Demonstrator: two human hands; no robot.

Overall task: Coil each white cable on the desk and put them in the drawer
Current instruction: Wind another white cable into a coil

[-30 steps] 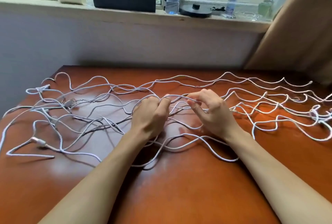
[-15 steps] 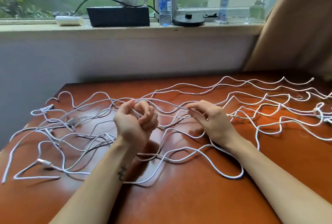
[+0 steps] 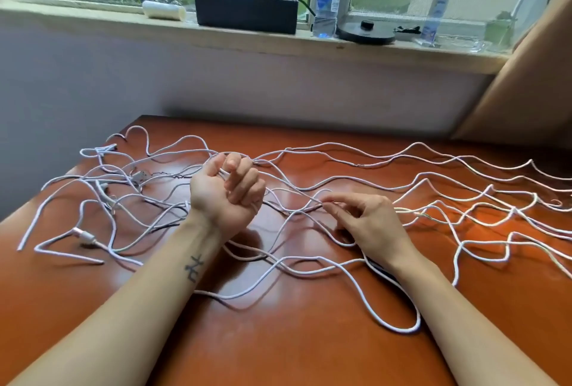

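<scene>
While the left hand (image 3: 227, 192), palm turned up, curls its fingers tight round a strand of the white cables (image 3: 399, 330), the right hand (image 3: 370, 226) lies palm down and pinches another strand between thumb and forefinger, its other fingers loosely bent. The cables sprawl uncoiled in wavy, crossing loops across the orange-brown desk (image 3: 278, 342), some passing under both wrists.

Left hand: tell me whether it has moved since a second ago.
Yes. The left hand has turned palm-up, gripping a white cable, and shifted left, nearer the USB plug on the desk.
</scene>
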